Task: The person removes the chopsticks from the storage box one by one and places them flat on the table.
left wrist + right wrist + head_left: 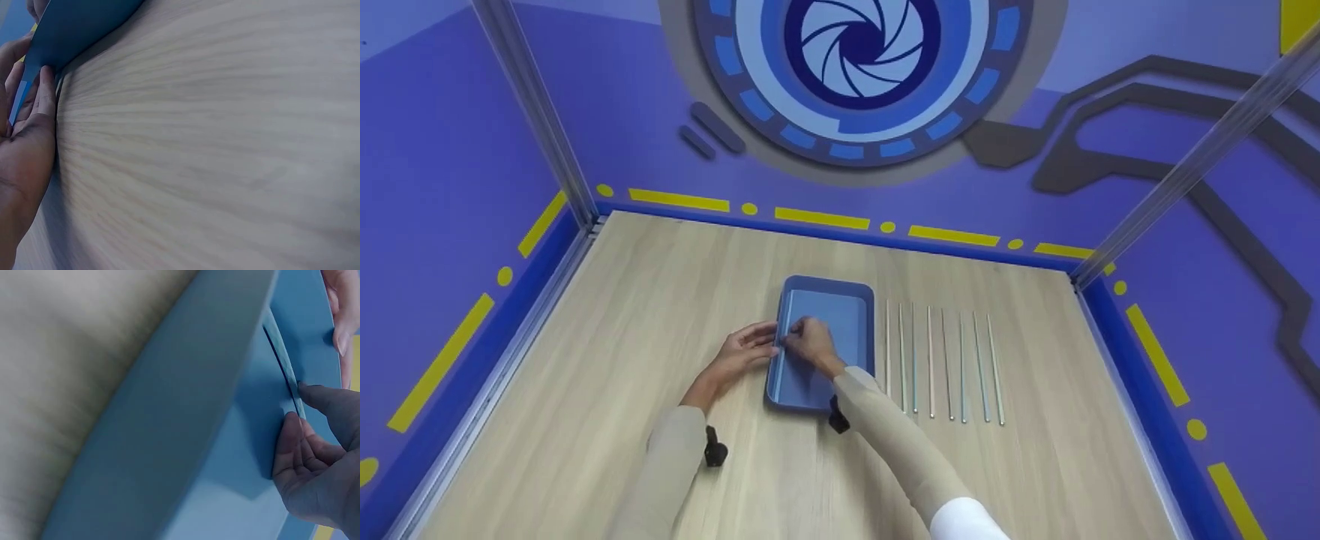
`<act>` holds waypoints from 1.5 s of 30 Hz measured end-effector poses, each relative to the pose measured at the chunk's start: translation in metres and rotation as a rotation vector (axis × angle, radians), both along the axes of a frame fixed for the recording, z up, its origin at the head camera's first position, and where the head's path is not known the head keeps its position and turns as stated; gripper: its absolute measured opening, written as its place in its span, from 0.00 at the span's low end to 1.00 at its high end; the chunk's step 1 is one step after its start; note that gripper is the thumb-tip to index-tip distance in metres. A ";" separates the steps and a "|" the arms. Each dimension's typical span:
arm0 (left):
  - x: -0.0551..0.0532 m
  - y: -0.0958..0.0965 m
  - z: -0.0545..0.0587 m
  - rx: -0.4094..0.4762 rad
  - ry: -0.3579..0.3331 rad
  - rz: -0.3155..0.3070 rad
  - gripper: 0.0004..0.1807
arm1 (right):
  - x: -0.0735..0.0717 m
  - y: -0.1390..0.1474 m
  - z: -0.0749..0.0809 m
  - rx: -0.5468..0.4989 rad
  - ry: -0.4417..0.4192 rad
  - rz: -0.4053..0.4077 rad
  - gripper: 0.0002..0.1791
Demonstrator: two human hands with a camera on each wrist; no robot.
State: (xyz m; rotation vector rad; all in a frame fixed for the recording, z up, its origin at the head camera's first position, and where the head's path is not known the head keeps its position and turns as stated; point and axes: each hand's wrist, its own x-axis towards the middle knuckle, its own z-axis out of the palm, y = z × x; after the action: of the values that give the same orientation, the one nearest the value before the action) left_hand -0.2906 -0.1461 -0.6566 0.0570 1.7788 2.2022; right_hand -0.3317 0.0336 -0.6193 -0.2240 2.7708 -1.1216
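A shallow blue rectangular tray lies on the wooden table. Inside it, my right hand reaches to the left wall, where thumb and fingertips pinch a thin pale-blue chopstick lying along that wall. Part of the chopstick is hidden behind the fingers. My left hand is at the outside of the same wall, its fairly straight fingers touching the tray. To the tray's right, several slim metallic chopsticks in pastel tints lie side by side, roughly parallel.
The wooden tabletop spreads around the tray. Blue-purple printed panels rise at the back and both sides, with metal frame posts at the corners. A black wrist camera sits on the left sleeve.
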 end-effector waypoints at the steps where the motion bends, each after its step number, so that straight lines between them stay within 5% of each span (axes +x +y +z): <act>1: 0.000 0.000 0.000 -0.003 -0.005 0.007 0.35 | -0.001 0.000 0.000 0.007 -0.004 0.001 0.09; 30: 0.001 -0.001 -0.001 0.006 0.000 0.016 0.34 | 0.007 0.059 0.022 0.129 -0.050 0.106 0.08; 45: 0.002 0.001 0.001 0.021 -0.012 0.024 0.33 | 0.002 0.088 0.027 0.011 0.005 0.184 0.11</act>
State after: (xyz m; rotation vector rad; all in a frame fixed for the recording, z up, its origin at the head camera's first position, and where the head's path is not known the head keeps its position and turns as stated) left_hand -0.2888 -0.1452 -0.6554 0.0267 1.7586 2.2338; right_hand -0.3292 0.1213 -0.5923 -0.4710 2.6936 -1.0617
